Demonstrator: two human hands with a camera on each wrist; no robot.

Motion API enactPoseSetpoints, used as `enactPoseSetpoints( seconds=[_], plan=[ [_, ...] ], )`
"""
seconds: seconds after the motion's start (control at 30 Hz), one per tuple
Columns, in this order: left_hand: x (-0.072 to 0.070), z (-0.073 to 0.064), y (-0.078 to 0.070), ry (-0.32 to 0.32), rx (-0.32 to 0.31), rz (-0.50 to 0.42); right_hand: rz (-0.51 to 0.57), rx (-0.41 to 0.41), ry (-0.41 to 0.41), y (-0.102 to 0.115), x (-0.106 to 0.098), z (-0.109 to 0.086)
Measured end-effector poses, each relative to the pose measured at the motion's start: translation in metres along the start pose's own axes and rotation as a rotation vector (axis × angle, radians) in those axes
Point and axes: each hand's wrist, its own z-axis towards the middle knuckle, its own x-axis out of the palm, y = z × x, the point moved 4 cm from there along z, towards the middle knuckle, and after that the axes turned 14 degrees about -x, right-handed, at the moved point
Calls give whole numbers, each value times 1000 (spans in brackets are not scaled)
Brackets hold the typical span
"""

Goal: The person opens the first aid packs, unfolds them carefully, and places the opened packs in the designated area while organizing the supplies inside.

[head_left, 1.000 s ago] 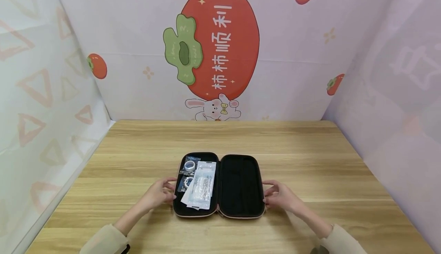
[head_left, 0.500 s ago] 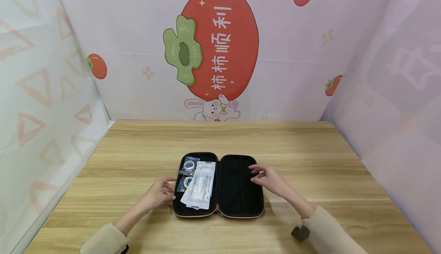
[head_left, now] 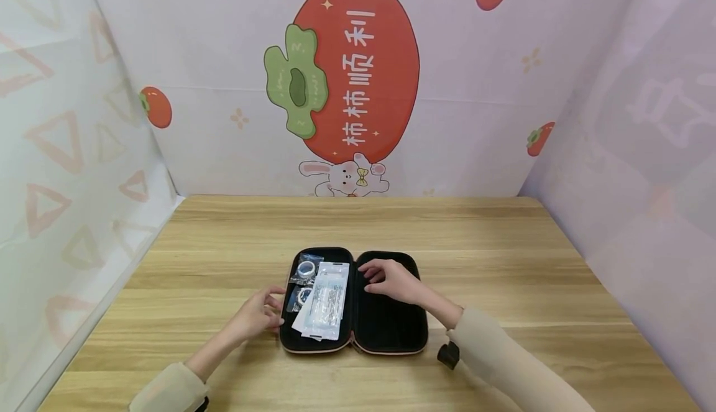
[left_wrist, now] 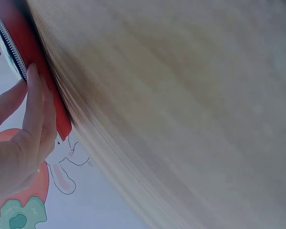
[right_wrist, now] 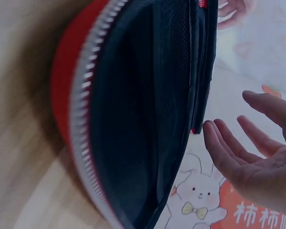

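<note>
My left grip, digits apart, touching the left edge of the unfolded zippered case on the surface, right grip, digits apart, above its right half, sealed packets in its left.

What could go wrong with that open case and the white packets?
The white packets overlap with no strap showing over them, so one might slide out if the open case is tipped. The right hand hangs over the other half and might knock them reaching across. The left hand just touches the outer edge, so the case could perhaps slip.
</note>
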Motion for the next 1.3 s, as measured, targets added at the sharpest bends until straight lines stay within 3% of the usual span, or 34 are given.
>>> enactPoseSetpoints(
  seconds=[0.6, 1.3],
  plan=[
    [1, 2, 0, 5, -19, -20, -120, 5, 76, -2, 33, 42],
    [1, -1, -1, 2, -10, -13, -265, 49, 121, -5, 49, 44]
  ],
)
